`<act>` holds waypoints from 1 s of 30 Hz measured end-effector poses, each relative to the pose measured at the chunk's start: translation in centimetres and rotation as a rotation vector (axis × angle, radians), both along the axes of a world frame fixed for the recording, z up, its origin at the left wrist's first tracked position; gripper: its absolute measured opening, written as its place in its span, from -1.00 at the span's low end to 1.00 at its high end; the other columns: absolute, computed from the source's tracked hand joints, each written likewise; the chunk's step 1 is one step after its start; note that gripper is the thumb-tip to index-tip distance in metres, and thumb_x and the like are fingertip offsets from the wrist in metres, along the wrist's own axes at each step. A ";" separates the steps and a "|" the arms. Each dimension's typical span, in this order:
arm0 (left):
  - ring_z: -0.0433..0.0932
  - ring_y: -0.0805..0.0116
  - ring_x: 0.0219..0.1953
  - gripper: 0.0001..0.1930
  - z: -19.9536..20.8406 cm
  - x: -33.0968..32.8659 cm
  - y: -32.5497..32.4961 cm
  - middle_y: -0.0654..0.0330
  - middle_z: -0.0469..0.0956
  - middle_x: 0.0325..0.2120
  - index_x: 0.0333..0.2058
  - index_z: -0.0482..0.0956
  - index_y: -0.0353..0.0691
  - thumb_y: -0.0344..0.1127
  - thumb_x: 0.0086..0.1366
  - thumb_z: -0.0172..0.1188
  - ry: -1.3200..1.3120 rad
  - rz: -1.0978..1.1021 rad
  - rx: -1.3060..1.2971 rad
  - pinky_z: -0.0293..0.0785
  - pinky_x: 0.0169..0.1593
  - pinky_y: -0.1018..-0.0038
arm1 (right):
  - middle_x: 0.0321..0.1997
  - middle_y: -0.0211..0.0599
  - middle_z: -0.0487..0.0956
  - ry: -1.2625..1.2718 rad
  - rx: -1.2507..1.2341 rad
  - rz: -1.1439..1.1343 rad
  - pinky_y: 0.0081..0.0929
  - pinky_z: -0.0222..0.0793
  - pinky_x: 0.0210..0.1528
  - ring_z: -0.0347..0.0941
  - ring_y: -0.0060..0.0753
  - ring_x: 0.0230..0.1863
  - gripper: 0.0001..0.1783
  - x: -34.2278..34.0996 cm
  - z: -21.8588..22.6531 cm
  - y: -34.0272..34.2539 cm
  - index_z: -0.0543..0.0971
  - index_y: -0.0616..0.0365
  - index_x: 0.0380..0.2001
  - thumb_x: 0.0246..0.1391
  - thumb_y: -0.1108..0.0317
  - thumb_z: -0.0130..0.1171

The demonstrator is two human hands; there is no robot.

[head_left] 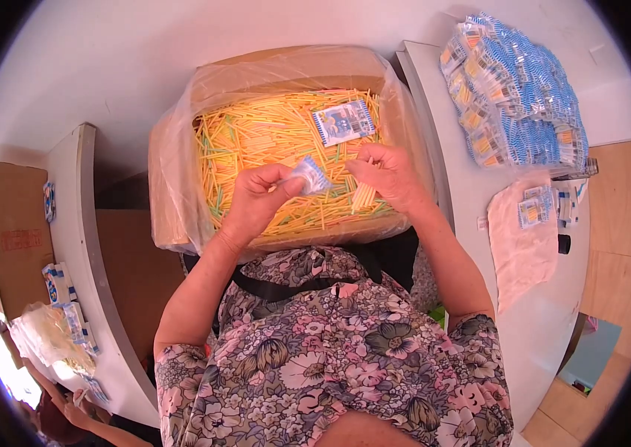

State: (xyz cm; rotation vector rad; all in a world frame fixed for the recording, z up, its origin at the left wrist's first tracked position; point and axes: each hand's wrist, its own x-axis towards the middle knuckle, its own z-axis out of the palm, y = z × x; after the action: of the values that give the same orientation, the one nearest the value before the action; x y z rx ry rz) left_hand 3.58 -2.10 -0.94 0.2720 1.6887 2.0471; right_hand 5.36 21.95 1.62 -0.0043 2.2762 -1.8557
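Between the thumb and fingers of my left hand [259,197] is a small clear plastic packet [311,177] with blue-and-white ends. My right hand [393,179] pinches a small bunch of thin yellow sticks [364,197], which hang below its fingers, just right of the packet. Both hands are over a cardboard box [256,65] lined with clear plastic. Loose thin sticks [267,130], mostly yellow with some green and pink, fill it. A flat printed blue-and-white packet [343,123] lies on them, beyond my right hand.
Filled blue-and-white packets [516,97] are heaped on the white table at right. Nearer lies a pale pink cloth [520,242] with small packets [535,208] on it. At left, a white surface carries more packets [58,283]; a co-worker's hands [77,410] are at lower left.
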 end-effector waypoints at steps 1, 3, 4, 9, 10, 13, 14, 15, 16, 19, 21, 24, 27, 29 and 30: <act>0.49 0.63 -0.29 -0.89 -0.2 -0.1 -0.1 0.34 0.61 -0.37 -0.31 0.62 -0.37 -0.47 0.20 0.23 0.026 0.000 -0.027 0.43 -0.14 0.60 | -0.64 -0.61 0.36 -0.093 -0.067 -0.028 -0.72 0.04 -0.63 0.23 -0.81 -0.62 -0.77 0.2 0.5 0.0 0.46 0.11 -0.60 0.08 0.32 0.20; 0.49 0.61 -0.29 -0.90 -0.1 -0.3 0.1 0.33 0.61 -0.39 -0.33 0.63 -0.36 -0.47 0.18 0.25 0.003 0.003 -0.020 0.43 -0.13 0.59 | -0.64 -0.60 0.36 -0.133 -0.152 -0.028 -0.73 0.03 -0.67 0.23 -0.81 -0.65 -0.78 0.2 0.9 0.0 0.47 0.10 -0.59 0.08 0.33 0.19; 0.50 0.59 -0.28 -0.91 0.0 -0.5 0.3 0.32 0.61 -0.40 -0.35 0.64 -0.35 -0.47 0.17 0.27 -0.016 0.009 -0.012 0.42 -0.13 0.58 | -0.65 -0.59 0.36 -0.169 -0.236 -0.026 -0.74 0.02 -0.70 0.24 -0.81 -0.68 -0.80 0.0 1.1 0.1 0.47 0.10 -0.57 0.09 0.33 0.19; 0.52 0.55 -0.26 -0.91 0.5 -0.7 0.9 0.26 0.62 -0.35 -0.33 0.66 -0.31 -0.49 0.16 0.26 0.109 -0.033 -0.091 0.43 -0.11 0.57 | -0.65 -0.58 0.36 -0.206 -0.336 -0.019 -0.73 0.03 -0.72 0.24 -0.78 -0.70 -0.80 -1.4 3.6 -1.3 0.46 0.12 -0.55 0.10 0.32 0.18; 0.53 0.54 -0.24 -0.90 0.7 -0.7 1.1 0.26 0.63 -0.33 -0.32 0.66 -0.30 -0.50 0.15 0.26 0.128 -0.048 -0.083 0.43 -0.10 0.56 | -0.66 -0.58 0.35 -0.207 -0.356 0.014 -0.73 0.04 -0.72 0.24 -0.78 -0.70 -0.79 -1.7 3.9 -1.4 0.46 0.12 -0.56 0.10 0.32 0.19; 0.53 0.50 -0.21 -0.90 0.7 -0.7 1.5 0.22 0.63 -0.31 -0.33 0.66 -0.30 -0.50 0.15 0.26 0.169 -0.080 -0.055 0.43 -0.07 0.54 | -0.66 -0.59 0.35 -0.207 -0.340 0.008 -0.74 0.03 -0.72 0.23 -0.79 -0.70 -0.77 -2.3 3.7 -1.4 0.46 0.12 -0.58 0.10 0.31 0.18; 0.53 0.50 -0.21 -0.90 0.6 -0.6 1.6 0.22 0.63 -0.31 -0.33 0.66 -0.30 -0.50 0.15 0.26 0.170 -0.081 -0.054 0.43 -0.07 0.54 | -0.66 -0.59 0.35 -0.205 -0.339 0.007 -0.74 0.03 -0.72 0.23 -0.79 -0.70 -0.77 -2.7 3.4 -1.2 0.46 0.12 -0.58 0.10 0.31 0.18; 0.54 0.48 -0.21 -0.90 0.6 -0.6 1.7 0.21 0.63 -0.31 -0.33 0.66 -0.30 -0.50 0.15 0.26 0.170 -0.097 -0.039 0.42 -0.06 0.54 | -0.66 -0.59 0.35 -0.189 -0.364 -0.001 -0.74 0.04 -0.72 0.24 -0.80 -0.69 -0.77 -3.0 2.9 -0.8 0.46 0.13 -0.59 0.10 0.32 0.19; 0.54 0.47 -0.21 -0.90 0.5 -0.6 1.7 0.20 0.63 -0.31 -0.33 0.66 -0.30 -0.50 0.15 0.26 0.167 -0.111 -0.027 0.42 -0.06 0.54 | -0.66 -0.59 0.35 -0.176 -0.390 -0.007 -0.74 0.04 -0.71 0.24 -0.80 -0.68 -0.77 -3.2 2.8 -0.8 0.46 0.13 -0.60 0.09 0.33 0.19; 0.54 0.47 -0.21 -0.90 0.4 -0.2 1.9 0.20 0.63 -0.31 -0.33 0.66 -0.30 -0.50 0.15 0.26 0.153 -0.103 -0.021 0.42 -0.06 0.54 | -0.70 -0.57 0.33 -0.051 -0.158 -0.034 -0.61 -0.01 -0.69 0.15 -0.75 -0.71 -0.68 -3.1 3.4 -1.3 0.46 0.20 -0.68 0.03 0.25 0.22; 0.53 0.48 -0.22 -0.90 0.2 -0.2 2.0 0.21 0.63 -0.32 -0.33 0.66 -0.31 -0.49 0.16 0.26 0.135 -0.108 -0.021 0.42 -0.06 0.54 | -0.72 -0.51 0.32 0.116 -0.039 -0.047 -0.56 0.03 -0.67 0.17 -0.70 -0.71 -0.67 -3.2 2.9 -1.5 0.44 0.23 -0.68 0.03 0.26 0.21; 0.52 0.52 -0.23 -0.89 0.2 -0.3 2.3 0.23 0.63 -0.32 -0.30 0.66 -0.31 -0.45 0.18 0.26 0.109 -0.127 -0.040 0.41 -0.07 0.56 | -0.74 -0.36 0.31 0.370 0.183 -0.051 -0.47 0.10 -0.64 0.20 -0.59 -0.72 -0.66 -3.0 2.9 -1.6 0.42 0.26 -0.67 0.04 0.26 0.18; 0.50 0.57 -0.24 -0.85 0.5 -0.2 2.5 0.26 0.62 -0.32 -0.26 0.66 -0.31 -0.40 0.22 0.24 0.059 -0.129 -0.043 0.41 -0.07 0.58 | -0.70 -0.37 0.31 0.437 0.363 0.068 -0.48 0.14 -0.58 0.20 -0.59 -0.64 -0.70 -2.5 4.4 -2.0 0.43 0.28 -0.56 0.09 0.26 0.14; 0.49 0.59 -0.25 -0.83 0.6 -0.1 2.9 0.28 0.62 -0.33 -0.23 0.65 -0.32 -0.37 0.24 0.22 0.020 -0.122 -0.023 0.40 -0.07 0.59 | -0.66 -0.45 0.30 0.418 0.446 0.173 -0.53 0.15 -0.53 0.18 -0.67 -0.56 -0.74 -2.1 5.7 -2.0 0.45 0.28 -0.48 0.13 0.28 0.11; 0.49 0.59 -0.24 -0.81 0.4 0.0 3.2 0.29 0.62 -0.32 -0.20 0.65 -0.31 -0.35 0.25 0.21 0.005 -0.113 0.014 0.40 -0.06 0.59 | -0.65 -0.44 0.31 0.414 0.421 0.172 -0.53 0.16 -0.52 0.19 -0.65 -0.57 -0.74 -1.9 6.2 -1.9 0.45 0.28 -0.48 0.14 0.28 0.10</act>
State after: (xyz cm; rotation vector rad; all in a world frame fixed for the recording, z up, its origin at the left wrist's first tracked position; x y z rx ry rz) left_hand 3.59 1.08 -0.52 0.3690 1.6251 1.9782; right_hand 3.50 20.09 7.80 -0.5475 2.7945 -1.3570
